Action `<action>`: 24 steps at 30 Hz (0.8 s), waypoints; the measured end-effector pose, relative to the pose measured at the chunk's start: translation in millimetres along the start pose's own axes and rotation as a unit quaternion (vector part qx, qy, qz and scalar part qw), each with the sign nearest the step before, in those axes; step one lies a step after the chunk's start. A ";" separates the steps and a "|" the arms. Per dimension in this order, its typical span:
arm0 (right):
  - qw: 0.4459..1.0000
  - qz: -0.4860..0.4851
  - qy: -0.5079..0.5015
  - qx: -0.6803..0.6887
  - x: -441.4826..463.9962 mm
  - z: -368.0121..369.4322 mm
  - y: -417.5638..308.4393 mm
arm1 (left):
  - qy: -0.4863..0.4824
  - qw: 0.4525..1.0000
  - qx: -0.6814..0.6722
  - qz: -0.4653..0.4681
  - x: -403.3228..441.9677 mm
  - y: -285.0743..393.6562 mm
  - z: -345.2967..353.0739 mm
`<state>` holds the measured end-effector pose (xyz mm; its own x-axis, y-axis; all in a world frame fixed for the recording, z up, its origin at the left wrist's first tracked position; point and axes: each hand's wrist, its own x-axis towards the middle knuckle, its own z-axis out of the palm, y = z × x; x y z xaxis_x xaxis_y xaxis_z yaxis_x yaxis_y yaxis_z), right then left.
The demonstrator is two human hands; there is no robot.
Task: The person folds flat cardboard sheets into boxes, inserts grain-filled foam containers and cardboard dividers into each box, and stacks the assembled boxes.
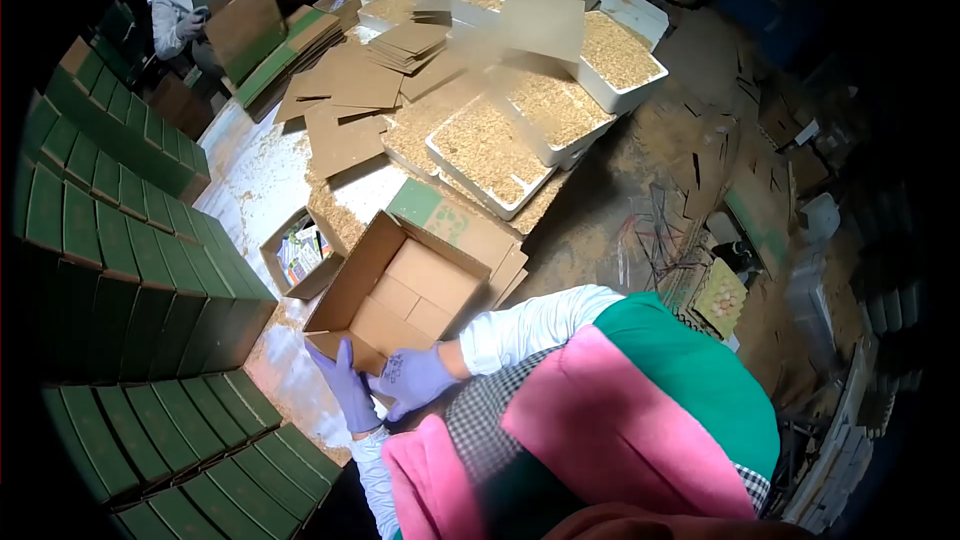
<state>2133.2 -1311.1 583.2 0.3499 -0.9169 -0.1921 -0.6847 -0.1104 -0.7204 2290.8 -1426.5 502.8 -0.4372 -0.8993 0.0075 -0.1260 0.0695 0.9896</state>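
Note:
An open-topped cardboard box sits tilted at the table's near edge, its inside bare and its bottom flaps meeting in seams. Both of my hands wear thin purple gloves. At the box's near left corner, my left hand grips the cardboard, with the thumb raised along the wall. My right hand is at the near wall with its fingers bent against the cardboard; some fingertips are hidden. Just left of the box stands a smaller carton with colourful printed papers inside. A green-printed flat cardboard sheet lies behind the box.
White trays full of wood-shaving-like flakes fill the table's back right. Cardboard sheets lie in the middle. Green cartons are stacked along the left. A co-worker in white sleeves handles cardboard at the back left. Scraps litter the floor at right.

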 end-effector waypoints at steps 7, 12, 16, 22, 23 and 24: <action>0.450 0.294 0.840 0.073 -294.1 -186.8 220.6 | 0.074 0.994 0.068 -0.040 -2.9 20.5 33.0; 0.381 0.302 0.706 0.516 -400.6 -210.3 362.0 | 0.072 0.993 0.069 -0.064 16.8 7.7 37.4; 0.304 0.141 0.732 0.593 -414.3 -196.0 346.6 | 0.066 0.972 0.216 -0.068 13.6 -3.5 16.3; 0.345 0.056 0.826 0.442 -484.0 -126.1 256.0 | 0.086 0.983 0.155 -0.054 9.6 9.6 34.7; 0.349 0.079 0.832 0.424 -487.8 -112.1 237.0 | 0.080 0.983 0.158 -0.051 11.4 9.0 34.6; 0.360 0.080 0.813 0.451 -481.6 -106.4 206.8 | 0.076 0.983 0.161 -0.048 13.9 5.3 34.1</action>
<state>1755.0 -933.3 597.6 -0.9863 0.0223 -0.1637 0.1298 -0.5084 -0.8513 2253.7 -1423.9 503.2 -0.2743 -0.9609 -0.0370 -0.4459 0.0930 0.8902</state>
